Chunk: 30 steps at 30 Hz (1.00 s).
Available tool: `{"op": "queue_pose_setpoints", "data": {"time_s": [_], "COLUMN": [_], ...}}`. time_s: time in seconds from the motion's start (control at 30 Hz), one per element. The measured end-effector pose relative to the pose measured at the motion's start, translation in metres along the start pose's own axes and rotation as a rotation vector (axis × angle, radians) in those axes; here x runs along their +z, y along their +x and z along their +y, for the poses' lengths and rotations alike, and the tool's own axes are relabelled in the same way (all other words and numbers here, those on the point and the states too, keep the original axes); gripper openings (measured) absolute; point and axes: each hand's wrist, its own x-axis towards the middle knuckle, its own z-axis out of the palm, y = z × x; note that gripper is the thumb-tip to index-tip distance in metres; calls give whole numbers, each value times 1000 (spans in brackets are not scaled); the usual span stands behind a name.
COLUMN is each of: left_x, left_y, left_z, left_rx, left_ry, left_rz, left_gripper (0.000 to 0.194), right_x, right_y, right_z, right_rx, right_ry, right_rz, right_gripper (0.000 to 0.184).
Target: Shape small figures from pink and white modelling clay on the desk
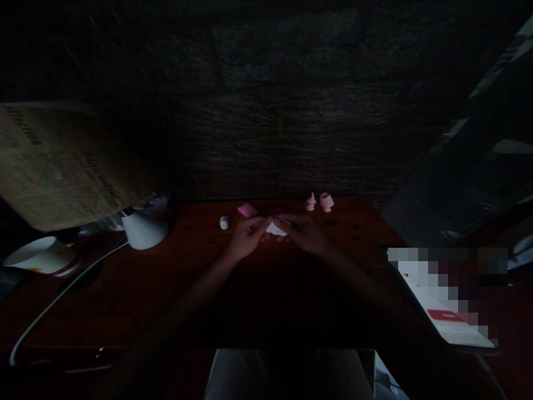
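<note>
My left hand (249, 236) and my right hand (307, 232) meet over the wooden table, thumbs close together. Between them they pinch a small white piece (278, 227), soft-looking and flattish; the dim light hides what it is made of. Just beyond my left hand lies a flat pink diamond-shaped piece (247, 210). A small white lump (224, 223) rests to the left of that hand. Past my right hand stand a small pink cup-shaped piece (327, 201) and a pink tiered piece (310, 201). Something dark pink (275, 211) shows behind my fingertips.
A white cone-shaped lamp (145, 230) with a pale cable (69, 286) and a paper cup (41, 255) are at the left. Behind them leans a brown printed paper bag (54, 161). A dark brick wall (283, 111) borders the table (200, 278). A white box (462, 330) lies right.
</note>
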Motion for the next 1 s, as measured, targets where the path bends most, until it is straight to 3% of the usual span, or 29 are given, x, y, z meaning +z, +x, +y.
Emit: {"op": "queue_pose_setpoints", "data": {"time_s": [0.23, 0.33, 0.5, 0.67, 0.83, 1.0], "left_x": [2, 5, 6, 3, 4, 3], "left_y": [0, 1, 1, 1, 1, 1], "left_z": [2, 1, 1, 2, 0, -1], "left_rx": [-2, -9, -47, -41, -56, -23], "left_ry": [-37, -56, -57, -6, 19, 51], "left_rz": [21, -34, -4, 62, -42, -39], "left_gripper": [47, 51, 51, 54, 50, 51], "right_x": [3, 6, 9, 12, 10, 7], "right_y": [1, 2, 0, -2, 0, -1], "right_z": [-2, 0, -1, -3, 0, -1], "right_rx": [-38, -22, 4, 37, 12, 28], "right_ry": [-28, -4, -40, -129, -141, -117], "right_rz": [77, 112, 80, 13, 34, 39], "right_gripper": [36, 37, 42, 34, 33, 32]}}
